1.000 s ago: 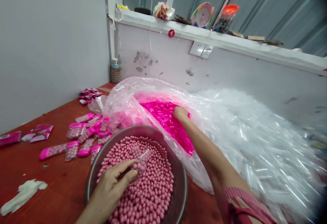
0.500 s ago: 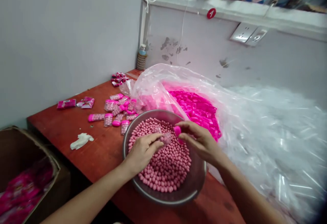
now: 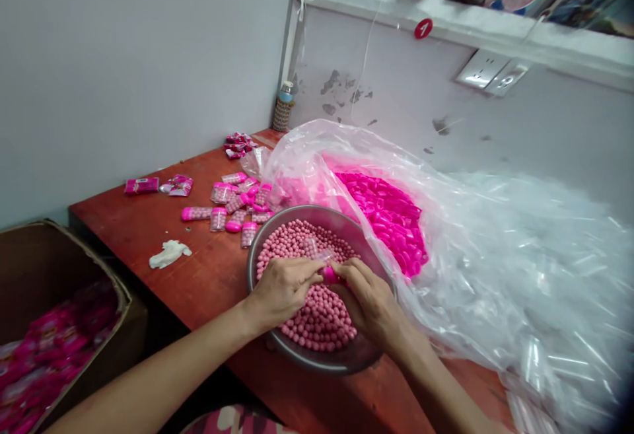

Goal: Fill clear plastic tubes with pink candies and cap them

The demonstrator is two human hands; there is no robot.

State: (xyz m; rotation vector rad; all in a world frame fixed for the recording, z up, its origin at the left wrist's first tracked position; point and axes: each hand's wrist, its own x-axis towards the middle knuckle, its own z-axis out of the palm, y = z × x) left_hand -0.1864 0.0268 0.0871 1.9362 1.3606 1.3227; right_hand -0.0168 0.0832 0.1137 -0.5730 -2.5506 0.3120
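Over the bowl (image 3: 321,360), my right hand (image 3: 369,298) pinched a pink cap (image 3: 330,275) beside my left hand (image 3: 286,292) (clasping a clear container (image 3: 325,256)).

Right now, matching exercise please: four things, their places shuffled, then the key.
Things
1. Held pink cap
2. Loose pink beads
3. Heap of pink caps
4. Crumpled white scrap

Places
A. In the round bowl
B. On the red tabletop
C. Between the left hand and right hand
D. In the open clear bag

Pairs: 1-C, 2-A, 3-D, 4-B
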